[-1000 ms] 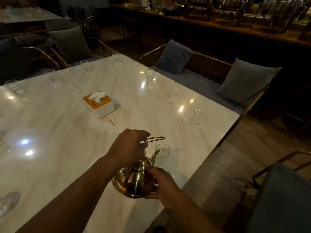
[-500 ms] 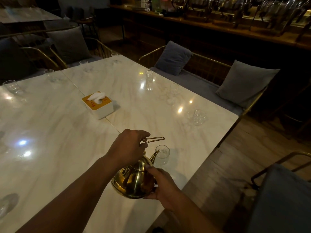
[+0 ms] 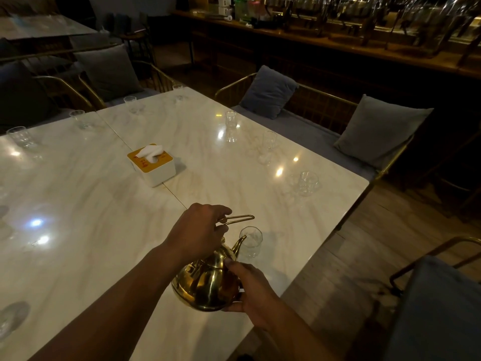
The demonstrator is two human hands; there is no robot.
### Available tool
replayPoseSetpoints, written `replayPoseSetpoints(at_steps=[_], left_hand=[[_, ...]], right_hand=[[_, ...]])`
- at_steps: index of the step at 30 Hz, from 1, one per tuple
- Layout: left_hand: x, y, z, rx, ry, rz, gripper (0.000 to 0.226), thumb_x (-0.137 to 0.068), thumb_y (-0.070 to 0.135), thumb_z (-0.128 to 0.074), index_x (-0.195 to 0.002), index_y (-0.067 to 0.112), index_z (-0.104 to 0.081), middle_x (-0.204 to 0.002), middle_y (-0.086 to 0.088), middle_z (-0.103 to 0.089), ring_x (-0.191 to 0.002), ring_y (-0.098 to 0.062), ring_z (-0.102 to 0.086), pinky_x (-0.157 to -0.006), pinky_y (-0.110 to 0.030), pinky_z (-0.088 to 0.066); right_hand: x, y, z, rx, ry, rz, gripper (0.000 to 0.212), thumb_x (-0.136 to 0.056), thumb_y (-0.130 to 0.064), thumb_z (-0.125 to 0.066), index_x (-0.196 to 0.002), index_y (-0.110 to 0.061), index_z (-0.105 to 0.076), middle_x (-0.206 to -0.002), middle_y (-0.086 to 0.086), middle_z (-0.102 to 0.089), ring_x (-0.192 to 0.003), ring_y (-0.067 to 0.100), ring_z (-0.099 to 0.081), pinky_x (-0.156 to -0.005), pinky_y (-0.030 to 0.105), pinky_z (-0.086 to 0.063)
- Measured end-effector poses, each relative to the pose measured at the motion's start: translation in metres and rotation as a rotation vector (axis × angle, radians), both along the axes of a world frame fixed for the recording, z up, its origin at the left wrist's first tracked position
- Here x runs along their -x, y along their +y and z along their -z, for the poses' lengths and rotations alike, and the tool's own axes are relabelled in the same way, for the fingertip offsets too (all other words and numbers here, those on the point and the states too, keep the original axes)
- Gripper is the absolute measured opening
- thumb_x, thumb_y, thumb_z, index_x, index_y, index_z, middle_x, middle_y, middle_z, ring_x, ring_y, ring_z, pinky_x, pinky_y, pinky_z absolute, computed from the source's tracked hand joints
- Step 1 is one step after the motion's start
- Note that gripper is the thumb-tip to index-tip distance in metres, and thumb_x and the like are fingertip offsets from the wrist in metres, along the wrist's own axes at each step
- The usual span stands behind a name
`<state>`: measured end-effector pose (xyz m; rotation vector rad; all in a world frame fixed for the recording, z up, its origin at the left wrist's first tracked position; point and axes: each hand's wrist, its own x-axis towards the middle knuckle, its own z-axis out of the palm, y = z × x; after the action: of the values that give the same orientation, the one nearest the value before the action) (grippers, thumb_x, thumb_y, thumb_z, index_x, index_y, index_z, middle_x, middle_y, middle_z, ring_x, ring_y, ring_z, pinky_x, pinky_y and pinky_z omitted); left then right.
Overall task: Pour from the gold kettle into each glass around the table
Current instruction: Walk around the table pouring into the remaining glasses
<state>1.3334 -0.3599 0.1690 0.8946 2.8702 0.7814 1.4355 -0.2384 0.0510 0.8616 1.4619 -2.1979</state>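
Note:
The gold kettle [image 3: 205, 282] is tilted over the near edge of the white marble table [image 3: 86, 204], its spout at the rim of a clear glass [image 3: 250, 241]. My left hand [image 3: 199, 230] grips the wire handle from above. My right hand [image 3: 251, 290] cups the kettle's body from the right side and underneath, thumb on its shoulder. Several more clear glasses stand around the table: one near the right corner [image 3: 308, 183], two along the right edge [image 3: 269, 142] [image 3: 231, 120], others along the far edge [image 3: 130, 102] [image 3: 77, 118] [image 3: 19, 135].
A white tissue box [image 3: 153, 165] with an orange top sits mid-table. Benches with grey cushions [image 3: 380, 131] line the right and far sides. A blue chair seat [image 3: 437, 308] is at the lower right, over wooden floor. Another glass [image 3: 10, 319] is at the near left edge.
Almost nothing differs; the kettle stays tilted with its spout at the glass, both hands in the same hold. The view has shifted very slightly.

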Motion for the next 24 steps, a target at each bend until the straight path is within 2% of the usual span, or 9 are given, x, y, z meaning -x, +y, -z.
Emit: replayPoseSetpoints(at_steps=[5, 8, 10, 14, 19, 21, 24], left_hand=[[-0.006, -0.011, 0.011, -0.004, -0.071, -0.037, 0.044, -0.087, 0.02, -0.068, -0.13, 0.025, -0.059, -0.112, 0.006, -0.072, -0.092, -0.008, -0.068, -0.086, -0.025, -0.052], [-0.013, -0.02, 0.017, -0.016, -0.12, -0.058, 0.047, -0.088, 0.015, -0.067, -0.133, 0.024, -0.056, -0.114, 0.004, -0.071, -0.088, -0.009, -0.069, -0.086, -0.028, -0.055], [-0.018, -0.025, 0.019, -0.027, -0.131, -0.059, 0.047, -0.088, 0.014, -0.066, -0.133, 0.024, -0.056, -0.115, 0.005, -0.07, -0.087, -0.008, -0.069, -0.086, -0.029, -0.055], [-0.022, -0.03, 0.018, -0.067, -0.128, -0.065, 0.047, -0.087, 0.013, -0.067, -0.132, 0.025, -0.057, -0.111, 0.007, -0.071, -0.085, -0.007, -0.069, -0.086, -0.034, -0.057], [-0.021, -0.026, 0.001, -0.132, -0.101, -0.061, 0.05, -0.087, 0.013, -0.069, -0.132, 0.03, -0.056, -0.11, 0.01, -0.072, -0.09, -0.007, -0.069, -0.088, -0.033, -0.056], [-0.016, -0.02, -0.009, -0.159, -0.083, -0.048, 0.051, -0.086, 0.014, -0.07, -0.132, 0.031, -0.055, -0.11, 0.011, -0.072, -0.09, -0.007, -0.069, -0.087, -0.029, -0.055], [-0.007, -0.004, -0.025, -0.189, -0.017, -0.017, 0.052, -0.085, 0.014, -0.071, -0.132, 0.032, -0.056, -0.108, 0.012, -0.072, -0.088, -0.005, -0.069, -0.083, -0.021, -0.051]], right_hand=[[-0.001, -0.001, 0.009, -0.062, -0.028, 0.005, 0.075, -0.074, -0.046, -0.084, -0.137, -0.023, -0.052, -0.125, 0.008, -0.065, -0.105, 0.031, -0.066, -0.08, 0.05, -0.063], [-0.002, -0.004, 0.012, -0.11, -0.036, 0.02, 0.088, -0.06, -0.052, -0.089, -0.136, -0.027, -0.052, -0.126, 0.009, -0.065, -0.107, 0.03, -0.067, -0.077, 0.047, -0.064], [-0.003, -0.005, 0.012, -0.13, -0.026, 0.029, 0.088, -0.059, -0.051, -0.09, -0.134, -0.029, -0.052, -0.123, 0.009, -0.066, -0.106, 0.028, -0.067, -0.078, 0.047, -0.064], [-0.002, -0.002, 0.01, -0.161, 0.028, 0.051, 0.075, -0.073, -0.04, -0.086, -0.138, -0.027, -0.051, -0.119, 0.005, -0.062, -0.1, 0.021, -0.066, -0.083, 0.048, -0.063], [0.004, 0.006, -0.008, -0.225, 0.094, 0.05, 0.077, -0.076, -0.04, -0.084, -0.142, -0.029, -0.047, -0.123, 0.002, -0.056, -0.099, 0.017, -0.063, -0.08, 0.04, -0.064], [0.008, 0.014, -0.02, -0.229, 0.136, 0.059, 0.076, -0.072, -0.042, -0.085, -0.138, -0.03, -0.049, -0.122, 0.001, -0.056, -0.101, 0.017, -0.063, -0.078, 0.038, -0.064], [0.017, 0.032, -0.042, -0.248, 0.185, 0.088, 0.084, -0.056, -0.052, -0.086, -0.131, -0.033, -0.054, -0.127, 0.004, -0.055, -0.107, 0.02, -0.063, -0.082, 0.042, -0.064]])
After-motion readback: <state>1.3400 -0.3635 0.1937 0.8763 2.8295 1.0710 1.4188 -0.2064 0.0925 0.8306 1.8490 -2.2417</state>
